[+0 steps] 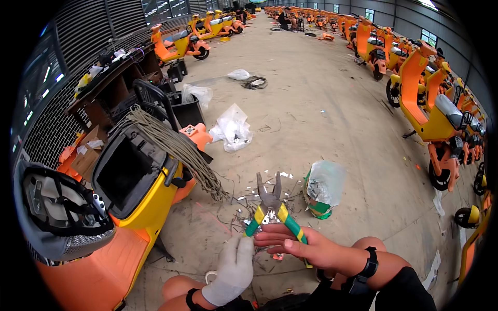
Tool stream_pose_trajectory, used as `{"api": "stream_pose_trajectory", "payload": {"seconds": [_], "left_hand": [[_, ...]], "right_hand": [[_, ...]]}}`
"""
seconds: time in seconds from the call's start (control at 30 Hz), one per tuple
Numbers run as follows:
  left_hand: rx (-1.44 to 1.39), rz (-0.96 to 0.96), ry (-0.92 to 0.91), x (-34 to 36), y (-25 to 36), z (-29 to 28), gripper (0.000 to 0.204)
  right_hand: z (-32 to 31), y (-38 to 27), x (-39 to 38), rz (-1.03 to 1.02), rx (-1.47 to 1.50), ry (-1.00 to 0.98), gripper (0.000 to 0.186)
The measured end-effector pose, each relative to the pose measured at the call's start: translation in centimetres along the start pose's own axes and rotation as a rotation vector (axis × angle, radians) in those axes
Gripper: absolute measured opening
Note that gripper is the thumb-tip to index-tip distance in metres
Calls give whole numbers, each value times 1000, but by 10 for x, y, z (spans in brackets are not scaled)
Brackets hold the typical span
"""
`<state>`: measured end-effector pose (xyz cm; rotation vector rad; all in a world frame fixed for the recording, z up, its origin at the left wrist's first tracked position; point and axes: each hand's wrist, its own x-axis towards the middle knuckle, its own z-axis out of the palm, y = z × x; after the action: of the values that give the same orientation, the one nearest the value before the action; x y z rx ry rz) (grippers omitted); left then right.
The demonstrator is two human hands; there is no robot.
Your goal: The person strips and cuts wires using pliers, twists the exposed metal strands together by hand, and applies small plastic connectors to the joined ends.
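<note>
A pair of pliers (269, 201) with green and yellow handles is in front of me, its dark jaws spread and pointing away. My left hand (232, 272), in a pale grey glove, is closed at the lower end of the left handle. My bare right hand (316, 249) holds the right handle, its fingers reaching across toward the left glove and its thumb by the grip. Below and beyond the pliers, cut scraps and bits of wire (244, 199) litter the floor. The palm side of the glove is hidden.
At my left stands a yellow and orange scooter (150, 207) with an open storage box, a bundle of cords (171, 147) and an upturned helmet (67, 212). A green-and-white sack (324, 186) sits ahead right, a clear plastic bag (233, 127) farther off. Scooters (423, 103) line the right.
</note>
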<state>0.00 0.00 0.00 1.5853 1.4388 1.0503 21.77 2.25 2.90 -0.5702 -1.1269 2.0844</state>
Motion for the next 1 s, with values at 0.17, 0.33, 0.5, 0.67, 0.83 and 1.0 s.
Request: {"api": "stream_pose_trajectory", "payload": {"seconds": [0.17, 0.33, 0.5, 0.67, 0.83, 1.0], "left_hand": [[-51, -156, -110, 9, 37, -9, 26], [46, 25, -109, 17, 21, -7, 27], [240, 263, -152, 40, 4, -19, 26], [197, -32, -115, 48, 21, -24, 39], [53, 27, -49, 51, 17, -33, 37], [63, 41, -88, 56, 3, -29, 31]], "right_hand": [[2, 3, 1, -8, 156, 46, 58], [4, -1, 2, 18, 194, 84, 65], [-3, -5, 4, 88, 298, 241, 73], [-14, 5, 10, 184, 344, 505, 74], [-18, 17, 5, 287, 431, 439, 70], [-22, 27, 2, 335, 432, 412, 69]]}}
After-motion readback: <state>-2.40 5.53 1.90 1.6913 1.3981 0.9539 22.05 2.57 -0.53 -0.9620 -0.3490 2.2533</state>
